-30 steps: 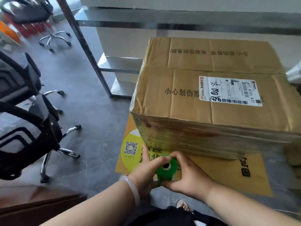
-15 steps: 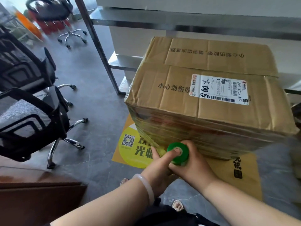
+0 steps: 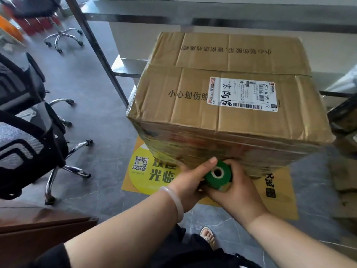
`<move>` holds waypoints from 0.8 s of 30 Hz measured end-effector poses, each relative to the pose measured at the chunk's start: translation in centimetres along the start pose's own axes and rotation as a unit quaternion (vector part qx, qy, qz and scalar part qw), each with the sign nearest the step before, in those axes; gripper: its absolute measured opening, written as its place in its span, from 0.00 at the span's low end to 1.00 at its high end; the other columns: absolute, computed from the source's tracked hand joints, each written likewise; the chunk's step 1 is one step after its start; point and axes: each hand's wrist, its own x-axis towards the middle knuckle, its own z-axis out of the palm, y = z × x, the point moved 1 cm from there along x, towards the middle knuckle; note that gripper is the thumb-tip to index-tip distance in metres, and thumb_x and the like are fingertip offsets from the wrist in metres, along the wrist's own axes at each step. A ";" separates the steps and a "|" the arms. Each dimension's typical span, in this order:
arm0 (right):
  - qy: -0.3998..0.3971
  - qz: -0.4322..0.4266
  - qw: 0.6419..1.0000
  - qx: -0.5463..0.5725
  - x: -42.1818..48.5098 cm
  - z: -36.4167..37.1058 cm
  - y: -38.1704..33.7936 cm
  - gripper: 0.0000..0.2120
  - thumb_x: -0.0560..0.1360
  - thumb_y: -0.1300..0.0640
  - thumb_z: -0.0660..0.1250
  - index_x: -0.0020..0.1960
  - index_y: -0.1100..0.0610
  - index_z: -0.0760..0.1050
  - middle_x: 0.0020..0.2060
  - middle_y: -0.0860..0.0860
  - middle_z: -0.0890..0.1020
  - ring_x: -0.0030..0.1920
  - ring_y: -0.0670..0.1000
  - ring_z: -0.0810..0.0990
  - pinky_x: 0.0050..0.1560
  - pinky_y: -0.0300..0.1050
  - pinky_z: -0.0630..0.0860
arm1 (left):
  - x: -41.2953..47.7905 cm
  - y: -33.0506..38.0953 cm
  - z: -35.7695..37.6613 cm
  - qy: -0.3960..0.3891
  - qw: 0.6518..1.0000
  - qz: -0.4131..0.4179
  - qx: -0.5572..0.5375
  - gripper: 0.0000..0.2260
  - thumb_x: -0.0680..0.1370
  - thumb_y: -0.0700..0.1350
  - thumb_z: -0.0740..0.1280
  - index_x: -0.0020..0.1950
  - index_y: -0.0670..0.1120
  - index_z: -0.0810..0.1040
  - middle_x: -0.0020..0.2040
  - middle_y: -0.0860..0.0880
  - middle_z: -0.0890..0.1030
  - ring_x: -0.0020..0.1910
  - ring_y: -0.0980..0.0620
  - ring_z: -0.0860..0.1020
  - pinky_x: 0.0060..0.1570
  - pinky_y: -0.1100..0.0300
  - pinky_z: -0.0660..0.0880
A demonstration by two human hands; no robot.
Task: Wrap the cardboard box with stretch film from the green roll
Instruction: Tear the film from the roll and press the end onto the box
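Note:
A large cardboard box (image 3: 228,105) with a white shipping label stands on the floor ahead of me. Its near side is banded with shiny layers of stretch film. The green roll (image 3: 218,177) is upright against the lower part of that near side, its open core facing up. My left hand (image 3: 190,182) grips the roll from the left, thumb stretched toward the box. My right hand (image 3: 238,188) grips it from the right and below, fingers curled behind it.
The box rests on a yellow floor mat (image 3: 154,171) with a QR code. Black office chairs (image 3: 29,136) with chrome legs crowd the left. A metal rack post (image 3: 96,51) slants behind the box. Flattened cardboard (image 3: 345,171) lies at the right.
The roll and both hands have moved right along the box's near side and risen a little. My thumb has come off the roll's core, which now shows open.

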 end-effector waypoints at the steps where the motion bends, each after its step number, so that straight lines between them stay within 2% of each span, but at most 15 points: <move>1: 0.005 -0.003 1.000 0.004 -0.1 0.0 0.1 0.31 0.57 0.43 0.79 0.56 0.45 0.69 0.45 0.44 0.81 0.46 0.46 0.80 0.46 0.52 0.79 | -0.4 0.1 -0.3 0.001 1.000 -0.010 0.019 0.64 0.50 0.62 0.84 0.79 0.52 0.54 0.64 0.43 0.81 0.63 0.43 0.80 0.62 0.43 0.76; 3: 0.007 -0.008 1.000 0.009 -0.3 -0.2 0.2 0.31 0.58 0.43 0.79 0.56 0.44 0.70 0.46 0.42 0.81 0.47 0.43 0.80 0.47 0.49 0.79 | -1.4 0.4 -1.1 0.011 0.997 -0.032 0.070 0.67 0.51 0.69 0.80 0.80 0.58 0.44 0.71 0.44 0.75 0.69 0.42 0.75 0.69 0.39 0.69; 5: 0.007 -0.010 1.000 0.000 -0.5 -0.6 0.3 0.32 0.58 0.42 0.79 0.58 0.45 0.70 0.46 0.40 0.80 0.48 0.42 0.79 0.48 0.45 0.78 | -3.1 1.3 -2.0 0.029 0.988 -0.027 0.150 0.62 0.58 0.69 0.75 0.81 0.58 0.41 0.73 0.45 0.73 0.69 0.44 0.74 0.68 0.44 0.71; 6: 0.011 -0.009 1.000 -0.008 -0.5 -1.0 0.3 0.33 0.58 0.41 0.79 0.58 0.46 0.70 0.45 0.39 0.79 0.47 0.44 0.79 0.48 0.45 0.78 | -3.8 1.6 -2.6 0.057 0.979 -0.018 0.197 0.55 0.63 0.67 0.73 0.81 0.55 0.46 0.71 0.46 0.74 0.66 0.45 0.77 0.65 0.46 0.74; 7: 0.015 -0.009 1.000 -0.018 -0.4 -1.3 0.2 0.34 0.57 0.41 0.79 0.57 0.47 0.70 0.45 0.38 0.78 0.47 0.45 0.79 0.49 0.45 0.77 | -4.2 1.9 -3.5 0.098 0.964 0.002 0.245 0.46 0.68 0.63 0.72 0.80 0.52 0.55 0.67 0.46 0.78 0.61 0.47 0.80 0.60 0.47 0.76; 8: 0.016 -0.011 0.999 -0.027 -0.3 -1.6 0.2 0.34 0.56 0.40 0.79 0.57 0.47 0.69 0.44 0.38 0.77 0.47 0.46 0.79 0.48 0.46 0.77 | -4.3 2.0 -4.4 0.149 0.945 0.044 0.288 0.34 0.72 0.59 0.72 0.74 0.49 0.67 0.59 0.47 0.81 0.55 0.48 0.82 0.56 0.48 0.79; 9: 0.014 -0.015 0.999 -0.033 -0.2 -1.8 0.2 0.34 0.56 0.40 0.79 0.56 0.47 0.69 0.43 0.38 0.77 0.46 0.46 0.79 0.48 0.46 0.77 | -4.5 2.2 -5.1 0.192 0.921 0.104 0.322 0.23 0.73 0.55 0.73 0.65 0.49 0.75 0.51 0.49 0.82 0.50 0.48 0.82 0.52 0.48 0.80; 10: 0.012 -0.019 0.999 -0.033 -0.1 -1.9 0.2 0.33 0.56 0.40 0.79 0.55 0.47 0.70 0.43 0.38 0.77 0.46 0.45 0.79 0.47 0.45 0.77 | -4.7 2.4 -5.6 0.218 0.893 0.175 0.353 0.14 0.74 0.52 0.74 0.56 0.49 0.78 0.45 0.51 0.80 0.45 0.48 0.82 0.47 0.52 0.80; 11: 0.010 -0.022 0.999 -0.028 -0.1 -1.9 0.3 0.32 0.56 0.41 0.80 0.55 0.48 0.70 0.43 0.38 0.77 0.45 0.44 0.78 0.46 0.43 0.77 | -5.0 2.6 -5.6 0.218 0.855 0.251 0.397 0.09 0.74 0.50 0.74 0.51 0.51 0.79 0.43 0.54 0.77 0.42 0.51 0.80 0.43 0.57 0.78; 13: 0.008 -0.025 1.000 -0.009 -0.1 -1.7 0.3 0.31 0.57 0.45 0.81 0.55 0.48 0.70 0.44 0.38 0.78 0.46 0.39 0.77 0.46 0.40 0.75 | -5.3 2.8 -4.6 0.149 0.773 0.354 0.506 0.09 0.75 0.51 0.73 0.55 0.55 0.81 0.50 0.60 0.75 0.42 0.58 0.79 0.44 0.65 0.76; 15: 0.011 -0.033 0.999 0.009 -0.1 -1.5 0.3 0.31 0.58 0.47 0.81 0.55 0.48 0.71 0.44 0.38 0.78 0.47 0.40 0.78 0.47 0.39 0.74 | -5.1 2.9 -3.3 0.074 0.701 0.393 0.590 0.14 0.76 0.54 0.69 0.61 0.56 0.82 0.57 0.60 0.76 0.43 0.60 0.80 0.47 0.68 0.76; 18: 0.014 -0.041 0.999 0.028 -0.2 -1.4 0.2 0.31 0.58 0.50 0.81 0.56 0.46 0.70 0.46 0.37 0.77 0.48 0.39 0.77 0.48 0.39 0.73 | -4.0 3.1 -2.2 0.069 0.626 0.425 0.650 0.14 0.76 0.56 0.65 0.54 0.53 0.86 0.54 0.54 0.84 0.47 0.57 0.81 0.47 0.64 0.77; 20: 0.001 -0.044 0.998 0.047 -0.6 -1.4 0.2 0.33 0.59 0.52 0.81 0.58 0.40 0.68 0.49 0.35 0.76 0.50 0.37 0.76 0.50 0.38 0.74 | -3.5 3.3 -1.7 0.066 0.618 0.420 0.661 0.12 0.75 0.54 0.67 0.50 0.51 0.87 0.48 0.54 0.86 0.48 0.53 0.82 0.47 0.61 0.79; 22: -0.022 -0.046 0.997 0.062 -1.0 -1.3 0.1 0.33 0.61 0.53 0.80 0.58 0.35 0.67 0.50 0.34 0.75 0.51 0.36 0.76 0.51 0.40 0.75 | -3.4 3.5 -1.5 0.067 0.634 0.397 0.660 0.09 0.76 0.51 0.69 0.50 0.51 0.87 0.47 0.53 0.86 0.48 0.52 0.82 0.47 0.61 0.77; 24: -0.037 -0.058 0.996 0.054 -0.9 -1.3 -0.1 0.30 0.63 0.52 0.79 0.56 0.33 0.67 0.51 0.33 0.75 0.51 0.36 0.76 0.51 0.43 0.77 | -3.3 3.7 -1.2 0.083 0.654 0.372 0.653 0.08 0.78 0.49 0.69 0.52 0.51 0.87 0.47 0.54 0.85 0.47 0.52 0.80 0.45 0.61 0.73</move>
